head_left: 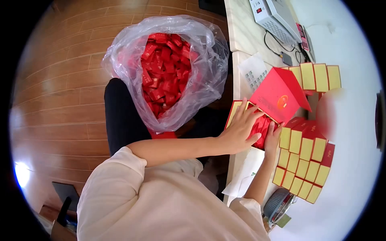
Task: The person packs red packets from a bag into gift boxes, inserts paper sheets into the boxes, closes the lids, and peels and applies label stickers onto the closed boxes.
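Observation:
An open red gift box (277,97) with a raised lid and gold-coloured sides stands on the table, filled with small red packets (260,130). My left hand (241,126) lies across the box with its fingers spread, the fingertips near the inner edge by the lid and the thumb over the packets. At the box's near right corner, my right hand (273,138) grips the wall, thumb at the inner side and fingers along the outside. What lies beneath my left palm is hidden.
A clear plastic bag (211,76) full of red packets (165,76) stands on the floor beside my leg. Stacked red and gold boxes (305,158) line the wall. A white machine (275,20), a printed sheet (254,71) and a grey basket (276,204) are also there.

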The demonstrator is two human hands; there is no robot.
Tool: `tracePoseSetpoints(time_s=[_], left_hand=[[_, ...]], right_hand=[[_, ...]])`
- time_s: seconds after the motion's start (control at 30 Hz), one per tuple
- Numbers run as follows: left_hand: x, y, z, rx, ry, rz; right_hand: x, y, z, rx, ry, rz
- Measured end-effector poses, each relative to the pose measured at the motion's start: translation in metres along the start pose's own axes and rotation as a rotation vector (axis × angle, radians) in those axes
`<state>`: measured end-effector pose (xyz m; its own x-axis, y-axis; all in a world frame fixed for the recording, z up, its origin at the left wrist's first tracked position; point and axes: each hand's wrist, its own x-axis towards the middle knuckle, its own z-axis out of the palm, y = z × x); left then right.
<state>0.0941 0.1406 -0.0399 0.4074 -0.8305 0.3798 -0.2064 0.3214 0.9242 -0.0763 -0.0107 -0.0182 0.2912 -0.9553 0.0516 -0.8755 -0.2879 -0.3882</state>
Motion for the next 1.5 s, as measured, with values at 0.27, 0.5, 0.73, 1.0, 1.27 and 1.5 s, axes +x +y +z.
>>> tracePoseSetpoints(time_s=[0.27,0.5,0.73,1.0,1.27,1.5], left_hand=[[-0.021,-0.055,-0.108,-0.119,0.22,-0.014],[-0.085,-0.156,-0.217,-0.119,0.622,-0.472],[-0.139,-0.227,-0.245,-0.171,0.707,-0.801],[-0.114,-0.239,-0.244,-0.303,0.706,-0.792],[-0.11,-0.242,-0.245,-0.465,0.676,-0.885],[-0.11,-0.247,-0.246,-0.503,0.594,-0.882]], right_hand=[[-0.015,-0.038,-0.01,-0.487,0.382,-0.25],[-0.067,-0.263,0.138,0.228,-0.033,-0.7],[0.038,-0.261,0.371,0.045,-0.285,-0.78],[0.15,-0.285,0.5,-0.459,-0.408,-0.617],[0.184,-0.273,0.518,-0.521,-0.39,-0.716],[0.124,-0.254,0.448,-0.167,-0.397,-0.495]])
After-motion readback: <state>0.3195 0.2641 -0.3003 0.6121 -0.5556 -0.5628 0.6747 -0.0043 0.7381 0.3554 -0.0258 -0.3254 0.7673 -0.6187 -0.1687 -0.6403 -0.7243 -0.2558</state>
